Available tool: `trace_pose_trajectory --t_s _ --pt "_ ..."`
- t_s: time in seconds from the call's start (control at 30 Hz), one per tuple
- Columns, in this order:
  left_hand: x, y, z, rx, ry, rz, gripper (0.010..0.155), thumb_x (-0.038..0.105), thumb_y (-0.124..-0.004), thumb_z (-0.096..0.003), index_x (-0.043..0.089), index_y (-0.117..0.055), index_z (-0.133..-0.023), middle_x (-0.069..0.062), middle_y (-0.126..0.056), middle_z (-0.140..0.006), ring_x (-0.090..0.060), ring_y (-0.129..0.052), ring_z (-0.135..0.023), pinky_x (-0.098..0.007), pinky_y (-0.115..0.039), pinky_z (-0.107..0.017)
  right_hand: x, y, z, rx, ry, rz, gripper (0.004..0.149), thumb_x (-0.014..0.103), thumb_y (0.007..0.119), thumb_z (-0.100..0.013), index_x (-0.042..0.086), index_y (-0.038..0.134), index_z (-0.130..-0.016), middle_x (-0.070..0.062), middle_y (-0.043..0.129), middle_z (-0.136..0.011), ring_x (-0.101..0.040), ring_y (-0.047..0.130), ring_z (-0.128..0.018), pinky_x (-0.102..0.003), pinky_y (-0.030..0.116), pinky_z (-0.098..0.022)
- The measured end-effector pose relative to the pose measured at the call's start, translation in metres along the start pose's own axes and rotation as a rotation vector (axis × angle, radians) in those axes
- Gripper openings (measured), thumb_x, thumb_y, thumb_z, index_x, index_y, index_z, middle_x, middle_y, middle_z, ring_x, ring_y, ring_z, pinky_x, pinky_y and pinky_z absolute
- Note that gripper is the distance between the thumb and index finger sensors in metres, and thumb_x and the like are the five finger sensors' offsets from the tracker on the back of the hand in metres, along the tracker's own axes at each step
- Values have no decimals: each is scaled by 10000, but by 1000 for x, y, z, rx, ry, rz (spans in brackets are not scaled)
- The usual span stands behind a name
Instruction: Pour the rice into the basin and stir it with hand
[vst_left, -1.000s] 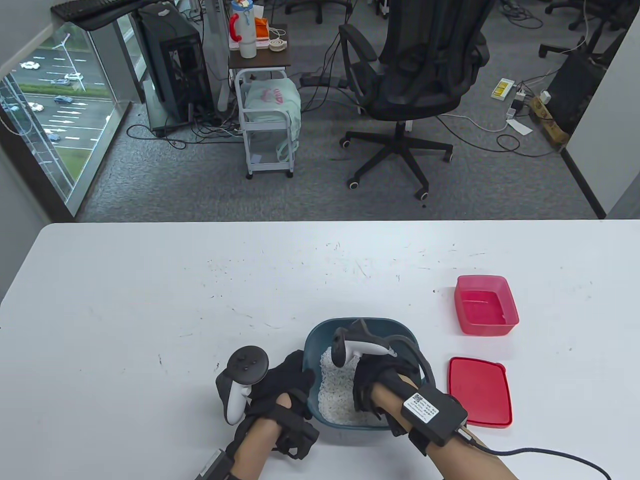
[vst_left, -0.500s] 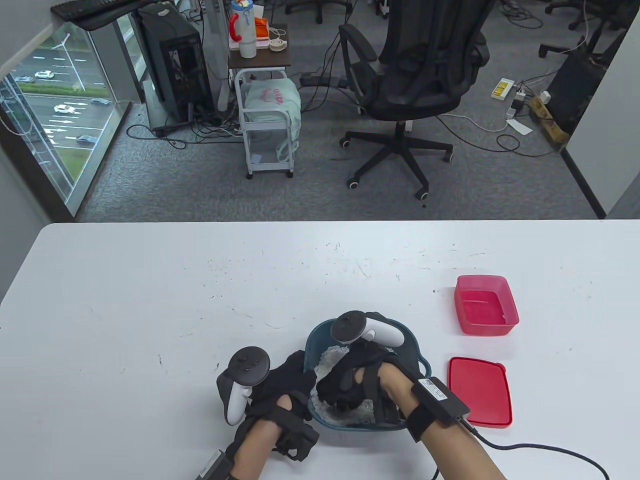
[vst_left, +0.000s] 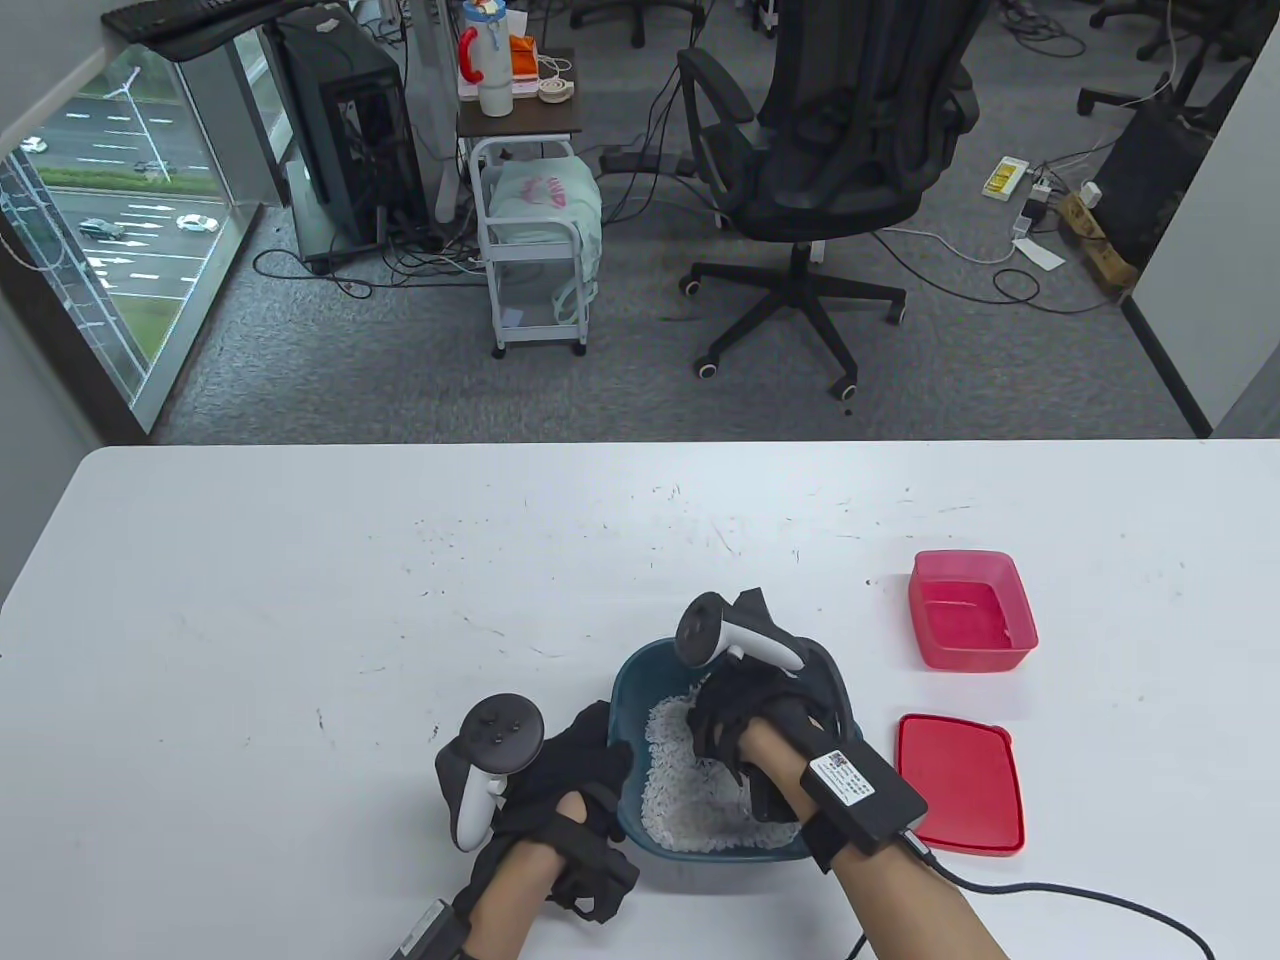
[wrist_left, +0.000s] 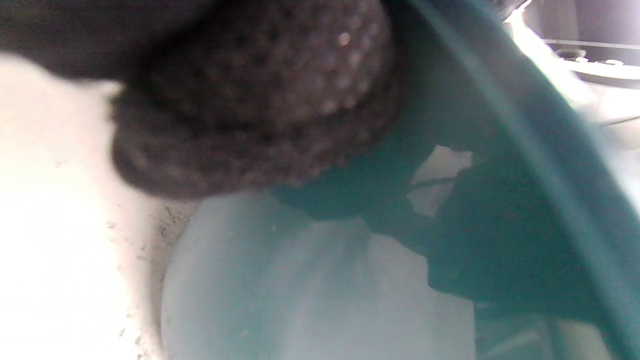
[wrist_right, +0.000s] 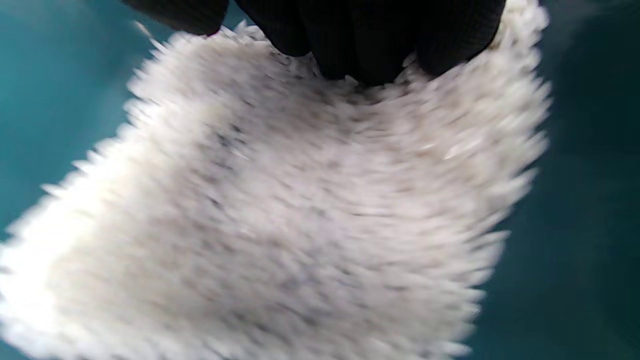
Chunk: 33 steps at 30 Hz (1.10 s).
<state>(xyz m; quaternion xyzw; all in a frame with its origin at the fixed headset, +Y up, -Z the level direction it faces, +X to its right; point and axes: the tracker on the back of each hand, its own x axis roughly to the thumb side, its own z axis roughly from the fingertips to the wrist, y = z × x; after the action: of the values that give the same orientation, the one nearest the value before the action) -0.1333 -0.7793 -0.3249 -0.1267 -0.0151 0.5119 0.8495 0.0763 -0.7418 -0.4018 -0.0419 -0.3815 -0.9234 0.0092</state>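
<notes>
Evidently pouring done: rice (vst_left: 680, 790) lay in basin (vst_left: 625, 700); red box (vst_left: 972, 610) sat empty, lid (vst_left: 960, 785) beside. Right hand (vst_left: 735, 725) in rice, fingers (wrist_right: 360, 45) dug into grains, grip unclear. Left hand (vst_left: 570, 775) gripped basin rim. Stirring judged under way, unfinished.

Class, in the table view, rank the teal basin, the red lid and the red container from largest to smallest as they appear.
1. teal basin
2. red lid
3. red container, which lies slightly farther from the camera, so its gap from the lid is unsure.
</notes>
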Motion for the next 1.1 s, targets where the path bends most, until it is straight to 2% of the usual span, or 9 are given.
trace_pose_trajectory --t_s 0.17,0.37,0.47,0.57,0.7,0.77,0.93,1.03,1.1 --pt "0 0 0 8 8 14 648 293 -807 -477 -26 -641 -1017 -324 -842 -883 -166 -1087 -39 -257 -965 42 0 14 6 64 29 98 629 395 736 -379 -54 827 -811 -321 949 -707 -497 991 -494 -556 828 -326" --pt "-1 0 1 14 15 20 647 294 -807 -479 -25 -642 -1017 -322 -840 -886 -167 -1087 -41 -256 -967 41 3 32 4 259 -47 53 618 404 766 -345 -117 932 -633 -316 1076 -467 -467 1071 -249 -538 869 -161" --pt "-1 0 1 10 11 22 650 299 -803 -481 -25 -637 -1019 -321 -837 -888 -166 -1086 -44 -253 -967 39 7 36 3 354 -296 -126 622 401 771 -343 -105 933 -665 -328 1060 -511 -490 1060 -305 -558 860 -204" --pt "-1 0 1 8 11 23 650 302 -801 -481 -22 -636 -1020 -319 -835 -891 -166 -1086 -45 -251 -966 38 10 36 0 418 -496 -341 630 394 771 -349 -72 891 -757 -312 1012 -663 -519 1023 -481 -590 848 -320" --pt "-1 0 1 -3 1 25 655 307 -794 -486 -21 -626 -1027 -322 -823 -900 -169 -1082 -52 -254 -962 31 15 35 -5 496 -580 -511 657 394 757 -359 -3 749 -883 -275 843 -865 -500 899 -695 -607 777 -464" --pt "0 0 1 -5 -6 13 654 304 -793 -486 -20 -623 -1028 -322 -821 -901 -168 -1081 -52 -256 -960 31 16 28 -7 463 -579 -543 665 390 743 -370 14 689 -915 -267 752 -920 -495 813 -772 -618 719 -513" --pt "1 0 1 -6 -16 4 653 301 -798 -483 -23 -629 -1025 -324 -826 -896 -169 -1081 -50 -260 -958 32 12 5 -12 247 -493 -572 671 397 714 -398 87 567 -974 -204 577 -1007 -467 630 -887 -641 604 -576" --pt "1 0 1 -2 -23 -13 654 301 -799 -481 -25 -632 -1023 -322 -832 -892 -165 -1083 -48 -259 -958 34 5 -9 -11 21 -327 -463 637 394 717 -402 65 660 -944 -225 695 -953 -480 745 -823 -640 645 -544" --pt "1 0 1 -3 -22 -10 653 299 -800 -481 -26 -633 -1022 -324 -832 -891 -166 -1084 -50 -260 -960 34 2 -13 -9 -50 -231 -311 615 396 727 -399 46 747 -904 -241 805 -886 -480 851 -743 -628 711 -499"
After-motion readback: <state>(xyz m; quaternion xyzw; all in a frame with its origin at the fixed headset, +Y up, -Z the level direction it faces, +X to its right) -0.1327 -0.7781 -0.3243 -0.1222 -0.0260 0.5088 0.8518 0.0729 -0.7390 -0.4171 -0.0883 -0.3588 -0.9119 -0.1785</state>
